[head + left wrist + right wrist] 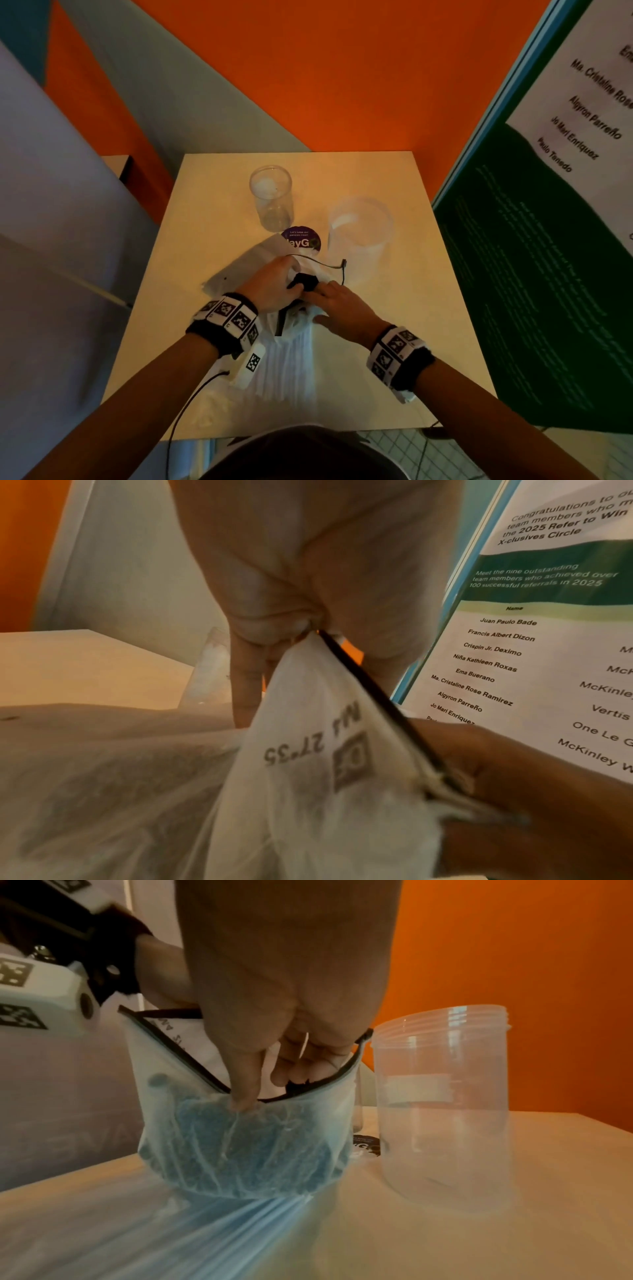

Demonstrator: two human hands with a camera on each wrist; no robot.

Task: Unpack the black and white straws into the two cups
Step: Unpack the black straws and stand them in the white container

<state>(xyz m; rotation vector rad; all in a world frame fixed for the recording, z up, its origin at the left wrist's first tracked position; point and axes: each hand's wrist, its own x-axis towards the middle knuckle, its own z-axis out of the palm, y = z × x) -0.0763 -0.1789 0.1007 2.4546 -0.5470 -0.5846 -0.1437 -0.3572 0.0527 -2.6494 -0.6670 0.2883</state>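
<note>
A clear zip bag lies mid-table with white straws along its near part. My left hand pinches the bag's black zip edge and holds the mouth up. The fingers of my right hand reach into the bag's mouth. In the right wrist view they curl onto the ends of black straws, while my thumb lies against the outside wall. The black straws show between both hands. A narrow clear cup and a wide clear cup stand upright behind the bag.
The wide cup stands close to the right of the bag. A purple round sticker lies between the cups. A green and white poster board borders the table on the right; an orange wall is behind.
</note>
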